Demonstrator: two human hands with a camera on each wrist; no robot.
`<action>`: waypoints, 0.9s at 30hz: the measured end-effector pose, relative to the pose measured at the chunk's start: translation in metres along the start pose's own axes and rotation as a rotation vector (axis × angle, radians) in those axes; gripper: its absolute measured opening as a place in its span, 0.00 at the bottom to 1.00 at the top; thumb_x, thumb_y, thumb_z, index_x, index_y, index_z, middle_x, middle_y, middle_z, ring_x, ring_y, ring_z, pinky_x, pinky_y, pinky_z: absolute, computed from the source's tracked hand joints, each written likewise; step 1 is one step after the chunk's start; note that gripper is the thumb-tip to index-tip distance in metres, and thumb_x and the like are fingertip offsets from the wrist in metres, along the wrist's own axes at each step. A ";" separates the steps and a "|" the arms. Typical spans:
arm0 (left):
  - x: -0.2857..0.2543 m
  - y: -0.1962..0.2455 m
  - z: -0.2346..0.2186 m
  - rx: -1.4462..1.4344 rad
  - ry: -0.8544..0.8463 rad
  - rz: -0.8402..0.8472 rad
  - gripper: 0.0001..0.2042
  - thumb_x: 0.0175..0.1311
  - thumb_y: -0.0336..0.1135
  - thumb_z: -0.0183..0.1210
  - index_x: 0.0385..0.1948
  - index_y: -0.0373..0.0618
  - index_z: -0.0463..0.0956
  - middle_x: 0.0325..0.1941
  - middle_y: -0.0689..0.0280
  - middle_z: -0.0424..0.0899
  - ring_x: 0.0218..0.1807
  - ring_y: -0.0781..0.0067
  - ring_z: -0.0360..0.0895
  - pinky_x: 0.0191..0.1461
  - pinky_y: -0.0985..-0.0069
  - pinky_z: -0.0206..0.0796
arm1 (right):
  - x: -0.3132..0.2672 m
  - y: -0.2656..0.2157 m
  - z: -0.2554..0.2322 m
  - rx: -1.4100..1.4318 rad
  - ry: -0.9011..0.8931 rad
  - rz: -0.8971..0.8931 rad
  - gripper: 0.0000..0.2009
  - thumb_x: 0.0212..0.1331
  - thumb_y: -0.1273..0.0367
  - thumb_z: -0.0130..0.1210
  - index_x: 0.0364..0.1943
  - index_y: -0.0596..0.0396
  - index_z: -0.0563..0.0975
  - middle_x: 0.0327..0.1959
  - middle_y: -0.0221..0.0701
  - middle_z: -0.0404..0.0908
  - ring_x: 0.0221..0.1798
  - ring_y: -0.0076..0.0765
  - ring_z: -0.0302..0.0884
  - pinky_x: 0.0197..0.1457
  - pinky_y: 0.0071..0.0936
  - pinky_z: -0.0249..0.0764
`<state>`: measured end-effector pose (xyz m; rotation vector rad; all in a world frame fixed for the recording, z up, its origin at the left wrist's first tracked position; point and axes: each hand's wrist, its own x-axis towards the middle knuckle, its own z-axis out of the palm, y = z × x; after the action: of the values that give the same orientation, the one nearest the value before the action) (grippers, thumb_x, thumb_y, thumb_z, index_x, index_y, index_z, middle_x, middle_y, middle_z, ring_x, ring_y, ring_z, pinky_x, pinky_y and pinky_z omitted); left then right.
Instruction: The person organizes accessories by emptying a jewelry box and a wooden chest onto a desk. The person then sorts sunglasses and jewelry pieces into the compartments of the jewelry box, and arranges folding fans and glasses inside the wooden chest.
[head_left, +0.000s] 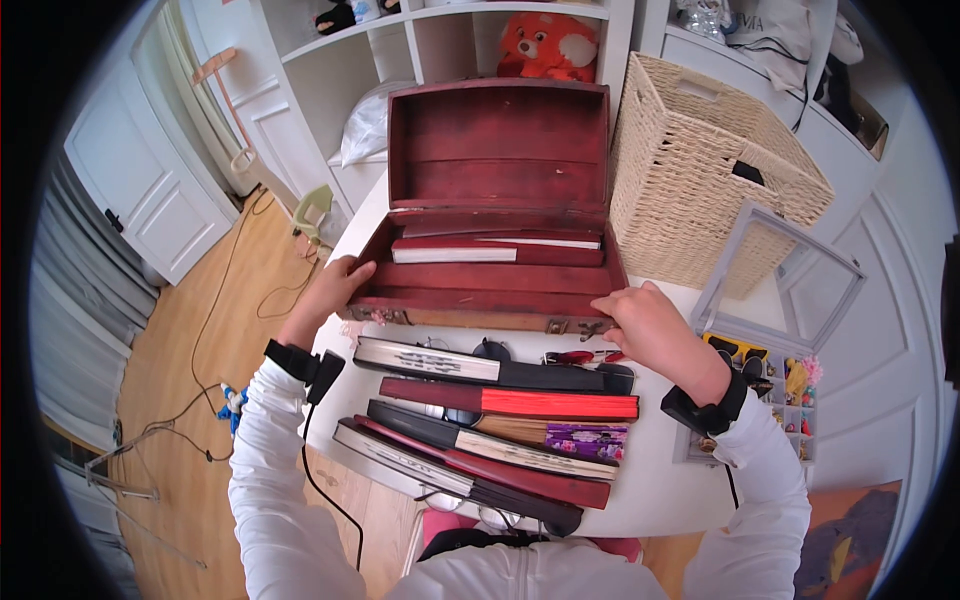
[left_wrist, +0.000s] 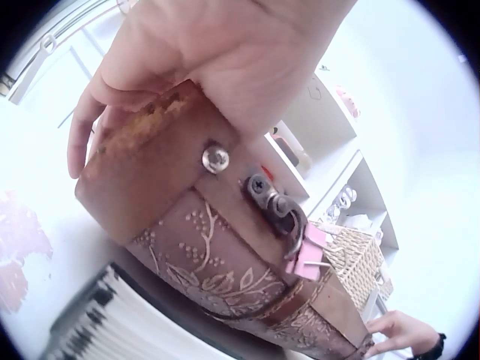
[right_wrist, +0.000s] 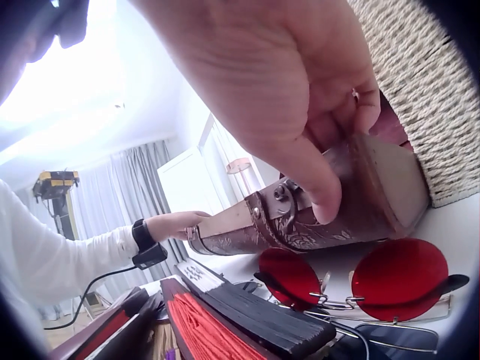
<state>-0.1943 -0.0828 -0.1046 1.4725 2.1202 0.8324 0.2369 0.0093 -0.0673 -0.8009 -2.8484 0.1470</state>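
A dark red wooden chest [head_left: 480, 318] stands on the white table with its lid [head_left: 500, 140] thrown back. My left hand [head_left: 338, 287] grips its left front corner, fingers bent over the rim. At the right end of the front wall, my right hand [head_left: 650, 325] holds the rim, thumb outside and fingers inside. Closed folding fans, red and white, lie along the chest's back wall, among them a white-edged fan [head_left: 455, 255]. In the left wrist view a pink clip [left_wrist: 309, 255] hangs by a metal latch [left_wrist: 277, 206]. Red-lensed sunglasses [right_wrist: 397, 277] lie before the chest's front wall.
Several closed folding fans lie in rows nearest me, including a red-pleated fan [head_left: 560, 403] and a purple flowered one [head_left: 590, 440]. A woven basket [head_left: 700, 170] stands right of the chest. Beside it, a compartment box [head_left: 805, 425] of trinkets has its clear lid [head_left: 780, 275] raised.
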 end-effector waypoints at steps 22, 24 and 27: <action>-0.130 0.080 0.038 0.513 -0.148 0.626 0.21 0.41 0.23 0.64 0.42 0.39 0.72 0.47 0.59 0.72 0.50 0.57 0.69 0.52 0.66 0.62 | -0.022 -0.086 0.034 0.018 -0.128 -0.187 0.16 0.45 0.69 0.61 0.36 0.60 0.70 0.34 0.36 0.70 0.42 0.40 0.68 0.46 0.32 0.66; -0.131 0.081 0.045 0.566 -0.124 0.654 0.23 0.41 0.24 0.64 0.44 0.39 0.71 0.48 0.58 0.72 0.51 0.57 0.68 0.54 0.65 0.61 | -0.020 -0.092 0.043 -0.037 -0.129 -0.161 0.15 0.45 0.68 0.61 0.36 0.60 0.71 0.34 0.36 0.70 0.42 0.40 0.68 0.47 0.32 0.65; -0.123 0.072 0.054 0.687 -0.066 0.729 0.26 0.43 0.23 0.61 0.50 0.39 0.67 0.50 0.55 0.71 0.54 0.55 0.67 0.58 0.63 0.58 | -0.016 -0.093 0.049 -0.122 -0.122 -0.134 0.17 0.43 0.65 0.62 0.35 0.61 0.72 0.35 0.36 0.70 0.43 0.40 0.67 0.47 0.32 0.64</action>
<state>-0.0680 -0.1667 -0.0938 2.6665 1.8942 0.2275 0.1929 -0.0805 -0.1043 -0.6403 -3.0401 0.0043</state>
